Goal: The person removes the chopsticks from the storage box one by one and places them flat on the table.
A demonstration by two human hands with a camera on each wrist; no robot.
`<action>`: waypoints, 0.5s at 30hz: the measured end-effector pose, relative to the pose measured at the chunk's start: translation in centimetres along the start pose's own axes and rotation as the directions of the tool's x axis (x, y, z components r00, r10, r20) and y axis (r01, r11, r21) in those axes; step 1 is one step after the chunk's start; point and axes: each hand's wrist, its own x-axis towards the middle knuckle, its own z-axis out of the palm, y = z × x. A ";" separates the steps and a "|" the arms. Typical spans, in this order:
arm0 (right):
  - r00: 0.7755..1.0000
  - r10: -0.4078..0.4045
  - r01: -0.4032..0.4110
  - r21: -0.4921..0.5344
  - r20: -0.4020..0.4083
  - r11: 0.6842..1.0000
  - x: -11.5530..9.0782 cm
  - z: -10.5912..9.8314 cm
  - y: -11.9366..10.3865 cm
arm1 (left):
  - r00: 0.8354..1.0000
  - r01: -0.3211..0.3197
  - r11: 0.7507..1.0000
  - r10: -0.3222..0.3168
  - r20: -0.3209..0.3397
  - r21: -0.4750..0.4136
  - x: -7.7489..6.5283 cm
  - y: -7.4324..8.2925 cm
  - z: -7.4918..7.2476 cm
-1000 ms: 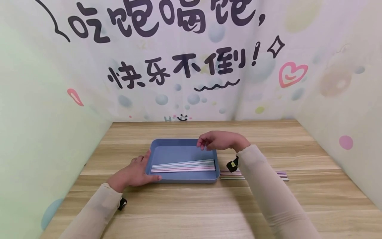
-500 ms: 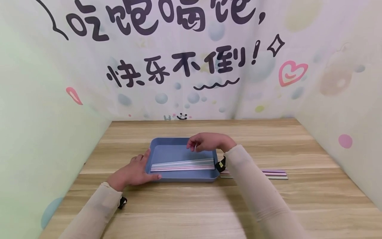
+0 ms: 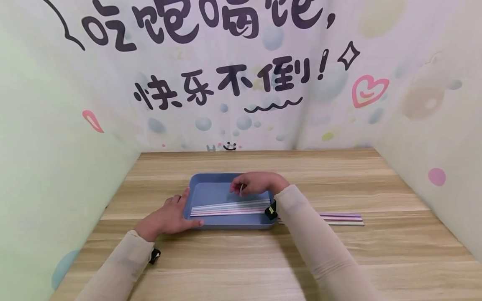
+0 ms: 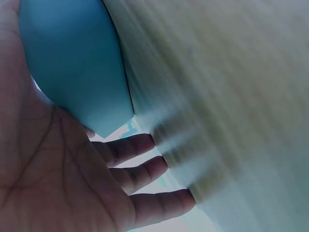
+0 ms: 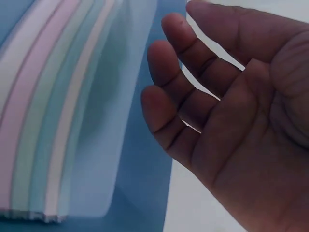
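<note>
In the head view a shallow blue tray [image 3: 211, 190] holds a row of thin pastel sticks [image 3: 229, 207] along its near side. My left hand [image 3: 169, 216] rests at the tray's left end, thumb over the near rim and fingers along the side. The left wrist view shows its straight fingers [image 4: 161, 208] touching the wood beside the tray wall [image 4: 77, 63]. Over the tray's right half hovers my right hand [image 3: 254, 183], its fingers loosely bent. In the right wrist view nothing shows between those fingers [image 5: 161, 108], and the sticks [image 5: 43, 125] lie apart from them.
More thin sticks [image 3: 342, 218] in purple, pink and pale green lie on the table [image 3: 233, 259] right of the tray, partly hidden by the right sleeve [image 3: 312, 234]. A printed backdrop [image 3: 226, 125] stands behind the table, with pale walls on both sides.
My right hand has moved left and slightly nearer, from the tray's far right corner to over its inside. The left hand, the tray and its sticks keep their places.
</note>
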 end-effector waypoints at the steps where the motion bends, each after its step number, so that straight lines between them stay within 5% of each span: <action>1: 1.000 0.001 -0.001 -0.013 0.000 1.000 0.1 0.1 0.0 | 1.000 -0.001 1.000 0.001 -0.002 0.000 0.0 0.0 0.0; 15: 0.999 0.013 -0.015 -0.060 -0.037 0.998 1.8 2.0 0.5 | 1.000 0.003 1.000 -0.003 -0.006 0.000 0.1 0.0 0.1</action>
